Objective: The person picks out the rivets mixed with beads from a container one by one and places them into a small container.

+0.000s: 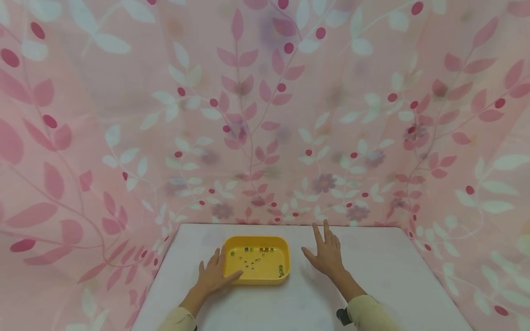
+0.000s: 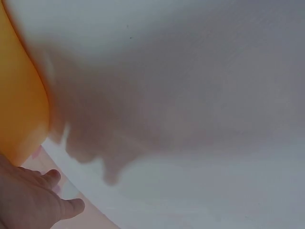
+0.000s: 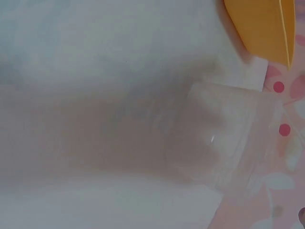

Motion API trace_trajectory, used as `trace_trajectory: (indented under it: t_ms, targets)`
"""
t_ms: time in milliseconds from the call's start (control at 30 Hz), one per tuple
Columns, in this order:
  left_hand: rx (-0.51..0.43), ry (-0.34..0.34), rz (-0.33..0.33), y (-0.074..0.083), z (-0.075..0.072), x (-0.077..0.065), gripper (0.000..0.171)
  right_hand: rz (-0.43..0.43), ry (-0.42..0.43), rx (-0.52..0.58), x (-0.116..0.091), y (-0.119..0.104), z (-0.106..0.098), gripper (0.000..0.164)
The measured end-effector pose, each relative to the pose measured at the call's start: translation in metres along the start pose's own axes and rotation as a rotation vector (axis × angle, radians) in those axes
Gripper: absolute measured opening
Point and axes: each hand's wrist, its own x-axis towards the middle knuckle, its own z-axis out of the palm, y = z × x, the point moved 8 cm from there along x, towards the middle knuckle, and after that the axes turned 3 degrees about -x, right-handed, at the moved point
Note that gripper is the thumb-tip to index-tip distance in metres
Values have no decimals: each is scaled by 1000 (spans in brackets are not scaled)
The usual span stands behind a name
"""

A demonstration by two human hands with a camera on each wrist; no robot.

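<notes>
Marbles (image 1: 267, 250) sit inside a shallow yellow tray (image 1: 265, 281) in the head view, a few along the far side, some greenish ones in the near right corner, the rest kinda scattered mid-floor. The left hand (image 1: 213, 276) is right up at the tray's left end, fingers splayed, thumb over the near left corner; can't tell if it's actually touching. The right hand (image 1: 328, 256) is to the right of the tray, well apart from it, fingers spread too. All this is over a white table (image 1: 372, 262).

Left wrist cam: tray's orange-looking side on the left, hand just below it with its fingers stretched out, and a big shadow on the tabletop.

Right wrist cam: a see-through container (image 3: 228, 138) on the table, near the tray's corner. Only a sliver of the hand pokes in at the lower right, apart from the container.
</notes>
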Motion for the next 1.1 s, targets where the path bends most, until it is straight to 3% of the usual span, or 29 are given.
trace_trajectory:
  t_ms: [167,400,700,1100]
  targets:
    - [2,4,-4,-2,1,0,118,23,-73,-11,0,-12,17,92]
    - [-14,-1,-35,-5,1,-3,117,-21,-81,-14,-3,-32,29,93]
    - [-34,-12,-36,-1,4,0,115,-78,-60,24,-7,-41,17,92]
    - [-59,-16,-67,-6,4,1,118,-117,-144,47,-18,-44,23,89]
